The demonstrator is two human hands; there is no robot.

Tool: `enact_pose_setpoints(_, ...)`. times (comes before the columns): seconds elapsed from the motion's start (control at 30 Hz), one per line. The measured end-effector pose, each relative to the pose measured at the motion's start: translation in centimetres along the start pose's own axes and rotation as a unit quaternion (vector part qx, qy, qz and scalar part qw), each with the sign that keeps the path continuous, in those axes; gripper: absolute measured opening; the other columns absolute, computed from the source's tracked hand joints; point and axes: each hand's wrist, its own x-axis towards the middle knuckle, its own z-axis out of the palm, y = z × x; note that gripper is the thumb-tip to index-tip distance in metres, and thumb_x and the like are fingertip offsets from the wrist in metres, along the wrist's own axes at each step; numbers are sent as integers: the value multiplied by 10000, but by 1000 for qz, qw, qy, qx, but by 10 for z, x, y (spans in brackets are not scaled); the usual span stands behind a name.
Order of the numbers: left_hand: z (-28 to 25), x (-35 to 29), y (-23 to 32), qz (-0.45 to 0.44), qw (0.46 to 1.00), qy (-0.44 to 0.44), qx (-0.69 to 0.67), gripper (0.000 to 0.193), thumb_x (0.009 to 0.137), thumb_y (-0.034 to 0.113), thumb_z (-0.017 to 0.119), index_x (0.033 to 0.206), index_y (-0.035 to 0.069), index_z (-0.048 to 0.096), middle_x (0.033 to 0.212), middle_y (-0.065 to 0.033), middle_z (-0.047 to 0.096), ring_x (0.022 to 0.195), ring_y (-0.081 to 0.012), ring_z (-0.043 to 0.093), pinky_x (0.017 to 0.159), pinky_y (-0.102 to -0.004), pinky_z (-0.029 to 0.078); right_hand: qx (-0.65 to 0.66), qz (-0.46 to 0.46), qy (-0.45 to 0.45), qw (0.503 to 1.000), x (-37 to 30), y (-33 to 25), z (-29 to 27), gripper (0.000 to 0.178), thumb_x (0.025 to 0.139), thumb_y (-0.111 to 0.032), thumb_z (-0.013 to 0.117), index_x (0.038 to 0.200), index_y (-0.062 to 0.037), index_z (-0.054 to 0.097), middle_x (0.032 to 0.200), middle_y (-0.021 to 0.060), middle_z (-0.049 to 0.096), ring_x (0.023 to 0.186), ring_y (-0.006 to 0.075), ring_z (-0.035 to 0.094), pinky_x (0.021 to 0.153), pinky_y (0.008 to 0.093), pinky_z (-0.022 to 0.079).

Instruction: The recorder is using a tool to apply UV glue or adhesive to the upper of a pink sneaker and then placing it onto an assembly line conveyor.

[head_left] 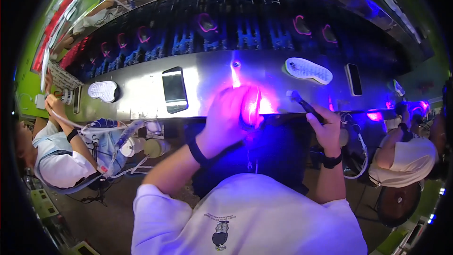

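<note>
White cloth of the person's shirt [264, 217] fills the lower edge, with a small printed figure on it; from it both bare forearms are raised toward a long metal bench [207, 80]; a black band is worn on each wrist. The left hand [225, 118] is closed around a shoe sole [252, 106] that is held on edge just above the bench's near rim and is washed in bright pink-violet light, so its colour cannot be judged; the right hand [325, 125] is wrapped about the dark handle of a lamp-like tool [302, 104], whose pale tip is pointed at the sole and lies just beside it; whether tip and sole touch cannot be told in the glare. On the bench a white sole [309, 70] is laid to the right, a dark phone [174, 89] to the left, and another white sole [104, 90] farther left; behind them a dark conveyor [245, 33] is seen with glowing pink outlines; seated co-workers are seen at both sides [61, 160].
</note>
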Motion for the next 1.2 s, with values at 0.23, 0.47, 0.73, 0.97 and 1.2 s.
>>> enact_pose_setpoints(0.23,18,-77,23,-33,999,-9,28,846,737,383,851,1376,-33,484,1368,-240,562,1303,-398,546,1144,-596,365,8,24,-99,995,24,19,50,261,915,-93,730,1151,20,728,1011,109,761,932,162,707,854,305,537)
enact_pose_setpoints(0.47,25,-107,25,-24,997,-73,33,701,824,310,782,1364,-39,503,1425,-253,534,1365,-413,499,1162,-625,303,5,-5,-128,992,33,28,79,299,942,-144,720,1194,17,712,962,85,752,889,159,694,829,316,544)
enact_pose_setpoints(0.73,25,-108,23,0,995,-103,5,566,861,170,636,1376,-33,521,1428,-232,541,1401,-395,470,1176,-606,288,78,128,-149,977,-8,42,80,330,933,-162,739,1203,25,706,1004,94,762,888,131,686,823,300,536)
enact_pose_setpoints(0.97,26,-106,20,10,994,-110,8,556,871,148,612,1386,-34,512,1447,-238,529,1413,-401,456,1182,-605,280,105,99,-129,981,-24,53,79,316,918,-140,748,1190,18,715,983,94,770,872,120,696,795,290,538)
enact_pose_setpoints(1.2,24,-102,23,20,991,-126,28,530,875,147,613,1367,-36,543,1455,-241,524,1412,-393,461,1179,-595,298,73,39,-163,983,-20,39,63,306,918,-122,741,1188,18,716,943,81,761,814,113,679,755,281,535)
